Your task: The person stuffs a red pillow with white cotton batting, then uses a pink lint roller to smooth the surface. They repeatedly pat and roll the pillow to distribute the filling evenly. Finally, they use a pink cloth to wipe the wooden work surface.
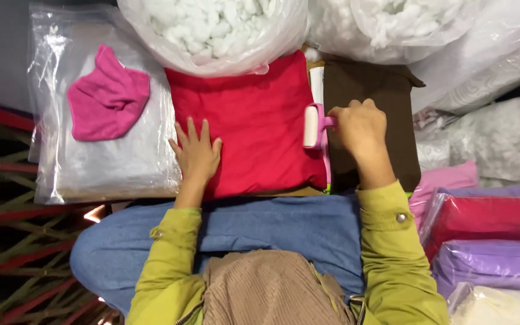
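Observation:
A red stuffed cushion lies in front of me on a brown cardboard surface. My left hand rests flat on the cushion's near left part, fingers spread. My right hand grips the pink handle of a lint roller, whose white roll lies against the cushion's right edge.
A clear plastic bag with a pink folded cloth on it lies to the left. Bags of white stuffing stand behind. Bagged pink, red, purple and cream cushions are stacked at the right. My knees in blue jeans are below.

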